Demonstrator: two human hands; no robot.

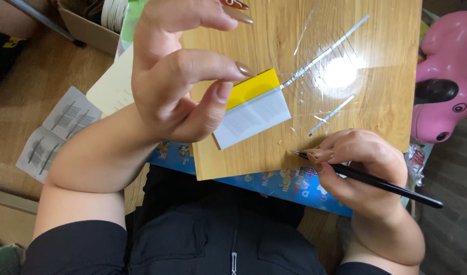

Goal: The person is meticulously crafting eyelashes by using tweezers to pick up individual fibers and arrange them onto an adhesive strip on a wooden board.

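My left hand [177, 71] hovers over the wooden board [376, 61], thumb and forefinger pinching the left end of a small card [254, 109] that is yellow above and white below, with fine dark lines on the white part. My right hand [363, 170] rests at the board's near edge and holds thin black tweezers [366, 179], whose tip points left just above the board. Two narrow silvery strips [327, 50] [331, 116] lie on the shiny middle of the board.
A pink toy animal [445, 76] sits at the right. White paper sheets with rows of fine lines [58, 132] lie on the floor at left. A cardboard box [88, 28] is at the top left. A blue printed mat [274, 184] shows under the board.
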